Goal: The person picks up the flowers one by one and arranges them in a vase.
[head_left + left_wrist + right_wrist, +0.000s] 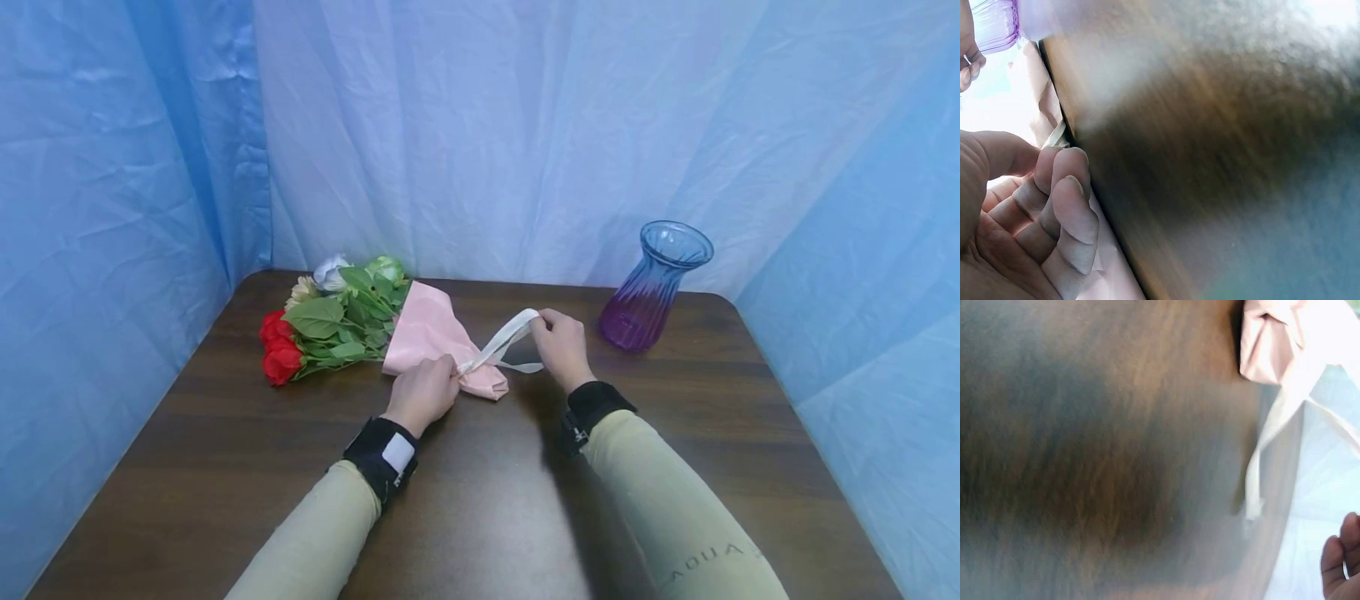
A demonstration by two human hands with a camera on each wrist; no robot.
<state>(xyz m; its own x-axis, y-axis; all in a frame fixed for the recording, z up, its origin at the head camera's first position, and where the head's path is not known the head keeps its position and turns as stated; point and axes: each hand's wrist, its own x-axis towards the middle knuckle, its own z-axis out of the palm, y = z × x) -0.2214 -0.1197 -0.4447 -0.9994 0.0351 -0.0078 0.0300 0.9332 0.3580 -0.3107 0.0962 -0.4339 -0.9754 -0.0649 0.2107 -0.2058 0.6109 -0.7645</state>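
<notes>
Pinching ribbon (498,341), the left hand (422,390) touches the wrapper (427,327) holding flowers (318,318).

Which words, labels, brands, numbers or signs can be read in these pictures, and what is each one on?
"AQUA", on the right sleeve; the second letter could be an O, and a mark after the last letter is unclear.
Small pale marks on the left wristband and right wristband: too small to read.
No text can be made out on the vase, pink wrapping or white ribbon.
</notes>
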